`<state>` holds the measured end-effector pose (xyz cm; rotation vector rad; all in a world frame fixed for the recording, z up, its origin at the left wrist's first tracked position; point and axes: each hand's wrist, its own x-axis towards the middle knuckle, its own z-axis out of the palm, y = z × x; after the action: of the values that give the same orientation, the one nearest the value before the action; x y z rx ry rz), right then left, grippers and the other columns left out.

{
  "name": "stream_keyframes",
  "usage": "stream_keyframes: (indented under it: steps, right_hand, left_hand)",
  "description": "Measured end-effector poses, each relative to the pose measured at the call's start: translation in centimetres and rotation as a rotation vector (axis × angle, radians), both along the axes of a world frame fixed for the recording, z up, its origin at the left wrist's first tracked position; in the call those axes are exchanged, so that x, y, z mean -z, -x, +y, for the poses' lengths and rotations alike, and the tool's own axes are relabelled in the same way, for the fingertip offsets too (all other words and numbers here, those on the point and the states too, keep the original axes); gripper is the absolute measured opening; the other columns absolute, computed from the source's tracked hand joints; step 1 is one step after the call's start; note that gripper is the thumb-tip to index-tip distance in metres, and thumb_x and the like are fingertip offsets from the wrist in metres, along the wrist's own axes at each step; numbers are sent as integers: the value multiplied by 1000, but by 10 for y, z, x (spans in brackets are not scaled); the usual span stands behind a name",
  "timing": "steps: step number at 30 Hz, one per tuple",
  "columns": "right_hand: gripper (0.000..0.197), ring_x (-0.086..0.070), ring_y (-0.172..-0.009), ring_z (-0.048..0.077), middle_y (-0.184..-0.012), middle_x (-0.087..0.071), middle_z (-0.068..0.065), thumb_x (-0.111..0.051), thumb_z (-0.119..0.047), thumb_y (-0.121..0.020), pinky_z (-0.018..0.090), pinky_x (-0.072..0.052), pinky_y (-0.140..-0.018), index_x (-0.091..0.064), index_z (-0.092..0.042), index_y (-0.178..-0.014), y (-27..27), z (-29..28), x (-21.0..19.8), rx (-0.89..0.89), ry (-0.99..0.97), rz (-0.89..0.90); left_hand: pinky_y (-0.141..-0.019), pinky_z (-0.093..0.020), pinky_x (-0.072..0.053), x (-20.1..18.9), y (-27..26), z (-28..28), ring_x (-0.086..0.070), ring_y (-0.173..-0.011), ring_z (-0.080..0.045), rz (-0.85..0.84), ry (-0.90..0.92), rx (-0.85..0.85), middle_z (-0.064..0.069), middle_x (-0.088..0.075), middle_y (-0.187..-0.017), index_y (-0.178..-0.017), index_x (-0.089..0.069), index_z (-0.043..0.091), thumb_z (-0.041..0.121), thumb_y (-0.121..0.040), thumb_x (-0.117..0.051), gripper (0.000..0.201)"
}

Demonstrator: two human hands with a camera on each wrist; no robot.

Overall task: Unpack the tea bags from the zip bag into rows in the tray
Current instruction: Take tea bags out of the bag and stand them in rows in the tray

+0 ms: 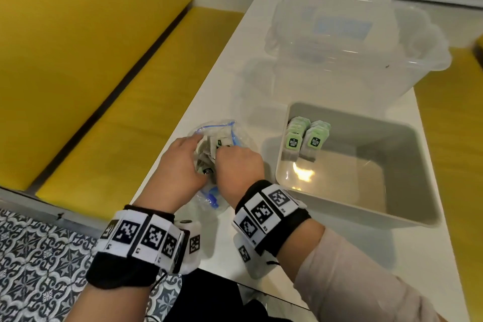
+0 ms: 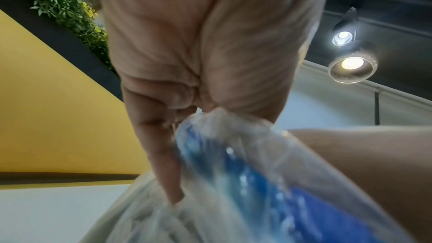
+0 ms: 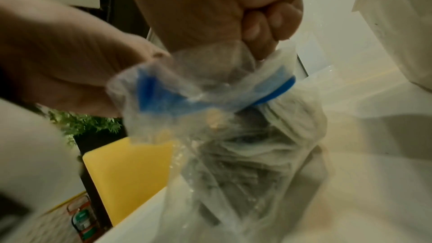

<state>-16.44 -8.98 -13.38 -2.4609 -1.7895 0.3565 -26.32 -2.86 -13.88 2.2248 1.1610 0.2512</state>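
Note:
The clear zip bag point(image 1: 222, 127) with its blue zip strip lies on the white table point(image 1: 230, 65), crumpled and holding several tea bags point(image 1: 208, 171). My left hand point(image 1: 180, 165) pinches the bag's plastic at the left side of the mouth point(image 2: 224, 123). My right hand point(image 1: 239, 165) reaches in from the right, fingers curled on a tea bag; its fingertips are hidden. The blurred right wrist view shows the bag point(image 3: 233, 154) under those curled fingers point(image 3: 259, 25). The grey tray point(image 1: 366, 218) stands to the right, with two short rows of green-labelled tea bags point(image 1: 304, 138) in its far left corner.
A large clear plastic bin point(image 1: 366, 60) stands behind the tray at the table's far end. A yellow bench point(image 1: 104, 60) runs along the table's left side. Most of the tray floor point(image 1: 352, 178) is bare. Patterned floor tiles point(image 1: 39, 269) show at lower left.

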Motion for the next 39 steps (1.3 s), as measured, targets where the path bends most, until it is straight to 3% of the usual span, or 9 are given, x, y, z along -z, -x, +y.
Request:
stream_keyframes:
  steps: [8, 15, 23, 25, 29, 32, 34, 37, 39]
  right_hand:
    - [25, -62, -92, 26, -102, -65, 3, -47, -27, -94, 30, -42, -69, -55, -23, -118, -2, -12, -4, 196, -251, 334]
    - [16, -62, -83, 18, -86, -66, -2, -60, -25, -87, 36, -50, -79, -66, -16, -98, -5, -14, -1, 440, -514, 782]
    - [19, -39, -33, 2, -78, -61, 7, -60, -14, -90, 16, -35, -37, -62, -4, -106, -17, -17, -24, 604, -678, 1319]
    - [22, -37, -32, 5, -77, -58, 3, -58, -13, -91, 15, -32, -36, -59, -2, -111, -22, -18, -32, 624, -694, 1438]
    - [26, -35, -34, 7, -86, -56, 5, -56, -16, -92, 16, -29, -38, -57, -1, -113, -29, -23, -43, 545, -614, 1674]
    - [27, -36, -33, 6, -89, -55, 11, -56, -17, -92, 34, -53, -58, -57, 4, -109, -29, -27, -42, 483, -534, 1681]
    - [18, -39, -31, 7, -92, -60, 9, -58, -15, -90, 49, -52, -69, -61, 2, -97, -30, -32, -44, 494, -560, 1606]
    - [7, -51, -36, 2, -85, -61, 7, -62, -9, -88, 23, -52, -49, -59, -5, -83, -38, -37, -45, 561, -658, 1457]
    - [15, -60, -55, 8, -79, -61, 3, -70, -15, -80, 27, -53, -59, -60, -8, -87, -46, -39, -40, 592, -702, 1252]
  left_hand:
    - [-93, -24, -34, 1, -8, 19, -47, -118, -22, -55, 42, -77, -10, -42, -141, -138, -43, 16, 1, -86, -50, 54]
    - [-82, -23, -32, 3, -1, 25, -46, -106, -12, -222, -9, -79, -6, -58, -121, -108, -62, 15, 7, -94, -37, 29]
    - [-85, -28, -43, -24, 4, 13, -52, -97, -8, -616, 15, -306, 12, -55, -108, -117, -52, 21, 32, -98, -40, 24]
    - [-85, -30, -48, -31, 1, 8, -56, -98, -8, -734, 143, -314, 14, -56, -106, -110, -49, 24, 38, -97, -39, 22]
    - [-83, -40, -54, -46, -12, -4, -62, -106, -23, -883, 810, -184, -8, -61, -124, -124, -49, 13, 60, -86, -26, 64]
    - [-82, -51, -53, -55, -21, -11, -64, -94, -30, -932, 1201, 42, -14, -63, -114, -130, -48, 7, 56, -88, -31, 67]
    - [-77, -52, -54, -57, -28, -14, -62, -95, -29, -984, 1311, 52, -18, -58, -120, -135, -43, 5, 38, -89, -40, 56]
    - [-73, -50, -57, -51, -39, -12, -60, -106, -27, -989, 1313, 33, -19, -56, -127, -135, -42, 2, 15, -92, -41, 45]
    - [-73, -47, -58, -48, -47, -11, -63, -106, -29, -949, 1304, 51, -20, -61, -122, -132, -44, 1, 11, -93, -41, 40]
